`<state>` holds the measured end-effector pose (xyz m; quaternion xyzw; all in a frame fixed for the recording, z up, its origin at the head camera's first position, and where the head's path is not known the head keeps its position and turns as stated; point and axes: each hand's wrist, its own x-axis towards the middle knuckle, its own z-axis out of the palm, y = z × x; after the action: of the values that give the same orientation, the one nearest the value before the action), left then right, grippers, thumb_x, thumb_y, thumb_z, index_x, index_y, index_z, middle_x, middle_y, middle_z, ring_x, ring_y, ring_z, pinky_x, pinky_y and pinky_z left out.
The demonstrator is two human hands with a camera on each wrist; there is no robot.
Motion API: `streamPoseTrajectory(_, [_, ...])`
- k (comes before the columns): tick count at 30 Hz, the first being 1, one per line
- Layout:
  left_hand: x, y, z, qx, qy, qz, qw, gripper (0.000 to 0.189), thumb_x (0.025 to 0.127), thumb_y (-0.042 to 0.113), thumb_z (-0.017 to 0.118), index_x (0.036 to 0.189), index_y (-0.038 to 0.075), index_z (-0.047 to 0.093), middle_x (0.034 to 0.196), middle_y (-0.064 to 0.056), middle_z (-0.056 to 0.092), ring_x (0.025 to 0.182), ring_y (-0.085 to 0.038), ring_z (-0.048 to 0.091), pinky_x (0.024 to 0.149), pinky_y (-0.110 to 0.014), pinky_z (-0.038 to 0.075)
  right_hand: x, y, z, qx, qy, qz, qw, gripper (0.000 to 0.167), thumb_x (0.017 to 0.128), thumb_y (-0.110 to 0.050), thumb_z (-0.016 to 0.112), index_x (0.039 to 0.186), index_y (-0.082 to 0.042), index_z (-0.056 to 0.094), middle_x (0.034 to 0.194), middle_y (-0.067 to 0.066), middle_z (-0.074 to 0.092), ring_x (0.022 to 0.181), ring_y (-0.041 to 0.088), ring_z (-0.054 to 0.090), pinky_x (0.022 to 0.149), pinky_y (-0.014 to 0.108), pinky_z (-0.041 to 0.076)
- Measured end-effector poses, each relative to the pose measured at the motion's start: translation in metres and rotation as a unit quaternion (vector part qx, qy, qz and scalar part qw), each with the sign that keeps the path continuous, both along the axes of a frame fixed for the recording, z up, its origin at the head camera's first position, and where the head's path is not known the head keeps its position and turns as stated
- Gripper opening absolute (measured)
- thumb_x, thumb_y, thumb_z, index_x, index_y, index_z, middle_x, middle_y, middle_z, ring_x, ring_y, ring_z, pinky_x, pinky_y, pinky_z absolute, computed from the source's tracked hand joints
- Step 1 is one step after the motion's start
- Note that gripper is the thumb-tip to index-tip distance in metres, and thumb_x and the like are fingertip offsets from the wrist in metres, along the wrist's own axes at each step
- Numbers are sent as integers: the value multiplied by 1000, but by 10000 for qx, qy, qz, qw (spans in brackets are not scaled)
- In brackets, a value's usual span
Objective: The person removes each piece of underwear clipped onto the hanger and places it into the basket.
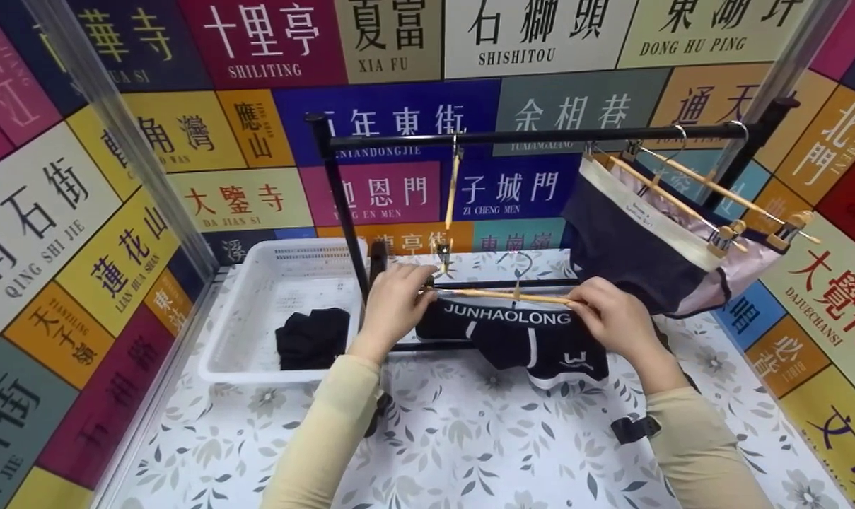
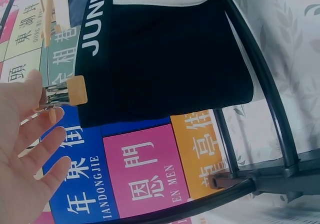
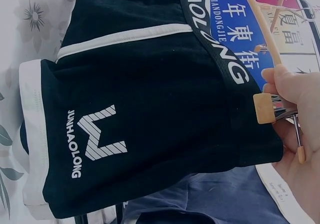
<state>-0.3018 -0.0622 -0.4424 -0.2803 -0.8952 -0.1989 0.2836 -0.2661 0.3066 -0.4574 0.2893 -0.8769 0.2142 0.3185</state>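
Head view: where are the black briefs [image 1: 498, 343], and what's each hand doing?

Below the rack's top bar [image 1: 526, 137], at a wooden hanger [image 1: 533, 296]. Left hand [image 1: 399, 300] pinches a clip [image 2: 77, 90]; right hand [image 1: 614, 318] pinches the hanger's other end, fingers partly hidden behind the waistband [image 3: 212, 42].

Lettering readable?

Left wrist frame edge cuts it off.

Basket [image 1: 211, 353]?

White, black cloth [image 1: 314, 339] inside; bunched, can't tell its shape.

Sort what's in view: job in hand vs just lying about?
Job, by the look of it:
- boxers
- held hanger
- spare hanger
- rack
- hung briefs
- bin
- black cloth in it

Likely just setting:
- wall signs
- tablecloth
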Motion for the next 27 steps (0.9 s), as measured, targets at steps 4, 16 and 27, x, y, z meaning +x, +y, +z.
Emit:
streamPoseTrajectory(4, [3, 0, -4, 218, 126, -116, 9996, 31, 82, 17, 79, 111, 11, 69, 102, -6, 72, 95, -27, 62, 81, -44, 49, 0, -2, 0, 5, 25, 47, 10000, 15, 83, -5, 78, 91, -15, 70, 91, -2, 64, 72, 13, 59, 59, 34, 47])
streamPoseTrajectory(16, [16, -11, -5, 454, 304, -240, 9982, 25, 82, 17, 78, 104, 9, 69, 97, -6, 71, 90, -28, 62, 77, -44, 49, -6, -11, -1, -40, -42, 56, 10000, 14, 83, -7, 79, 90, -14, 71, 91, -2, 64, 74, 15, 62, 63, 35, 49])
streamPoseTrajectory(27, [27, -20, -14, 467, 540, -97, 9974, 28, 81, 19, 79, 106, 8, 68, 96, -8, 70, 85, -30, 61, 73, -46, 49, -10, -21, -11, -131, -162, 90, 9997, 12, 84, -7, 78, 90, -14, 71, 93, 1, 64, 79, 18, 64, 66, 36, 51])
